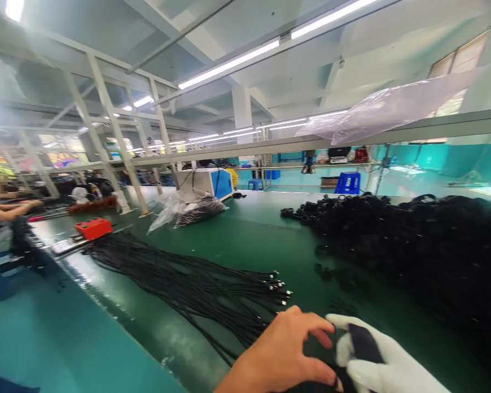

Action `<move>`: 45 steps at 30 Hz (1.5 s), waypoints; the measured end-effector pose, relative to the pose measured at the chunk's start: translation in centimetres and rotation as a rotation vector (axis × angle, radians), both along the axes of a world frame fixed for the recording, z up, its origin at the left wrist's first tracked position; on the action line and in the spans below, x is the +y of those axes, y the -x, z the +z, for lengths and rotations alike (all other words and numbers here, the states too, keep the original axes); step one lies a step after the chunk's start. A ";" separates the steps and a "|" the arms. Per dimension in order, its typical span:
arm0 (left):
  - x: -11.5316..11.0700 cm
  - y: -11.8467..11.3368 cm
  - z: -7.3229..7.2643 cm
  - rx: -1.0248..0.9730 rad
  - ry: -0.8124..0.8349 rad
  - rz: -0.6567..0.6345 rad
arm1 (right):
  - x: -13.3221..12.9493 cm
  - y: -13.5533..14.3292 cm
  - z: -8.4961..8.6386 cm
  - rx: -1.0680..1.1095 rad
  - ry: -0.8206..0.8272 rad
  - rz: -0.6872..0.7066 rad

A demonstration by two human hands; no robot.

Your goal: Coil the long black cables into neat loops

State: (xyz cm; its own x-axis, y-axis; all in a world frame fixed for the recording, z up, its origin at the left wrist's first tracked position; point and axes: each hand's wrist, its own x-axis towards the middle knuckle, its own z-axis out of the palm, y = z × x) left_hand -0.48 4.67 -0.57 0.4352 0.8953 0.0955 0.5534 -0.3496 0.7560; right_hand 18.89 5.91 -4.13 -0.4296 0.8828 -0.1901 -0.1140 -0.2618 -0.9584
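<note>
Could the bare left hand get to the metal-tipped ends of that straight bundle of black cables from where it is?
Probably yes. The left hand lies on the green table, close to the cable bundle; its metal tips point toward the hand, with only bare table between. The gloved right hand sits off to the other side.

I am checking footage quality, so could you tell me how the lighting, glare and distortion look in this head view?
Head view: bright ceiling tubes flare to white; the green table shows soft glare; wide-angle distortion bends the frame and tilts the scene; the cable pile is a dark, detail-poor mass; the left hand and gloved right hand are slightly soft.
</note>
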 end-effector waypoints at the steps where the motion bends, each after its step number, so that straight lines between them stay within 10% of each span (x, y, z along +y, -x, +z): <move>1: 0.1 0.0 0.1 -0.033 0.030 0.020 | 0.0 0.2 0.3 -0.028 -0.007 0.072; 5: 0.4 0.0 0.7 -0.016 0.178 0.058 | 0.4 1.2 0.4 -0.048 -0.084 0.213; 9: -0.2 -1.0 1.4 0.115 0.191 0.027 | 1.0 1.9 -1.3 -0.166 -0.346 0.060; 14: 0.0 -3.0 1.9 0.452 0.109 0.053 | 1.3 2.8 -3.5 -0.312 -0.291 -0.046; 20: 2.8 -1.5 1.2 0.262 0.315 -0.119 | 0.9 1.4 -0.6 -0.417 -0.405 -0.141; 26: 2.0 -1.7 0.6 0.242 0.272 0.057 | 0.0 1.0 1.1 0.421 -0.171 0.109; 31: 1.7 -2.2 1.4 -0.561 0.653 0.144 | 0.7 1.3 -1.5 0.726 -0.111 0.328; 34: 1.5 -2.1 1.4 -0.755 0.563 0.130 | 1.0 1.0 -2.6 0.662 -0.047 0.326; 40: 0.9 -2.9 0.7 -0.121 -0.054 0.096 | 0.6 1.2 -1.7 0.312 0.066 0.233; 45: 1.0 -4.0 0.0 0.016 -0.106 0.212 | 0.6 1.2 -1.7 0.451 0.258 0.306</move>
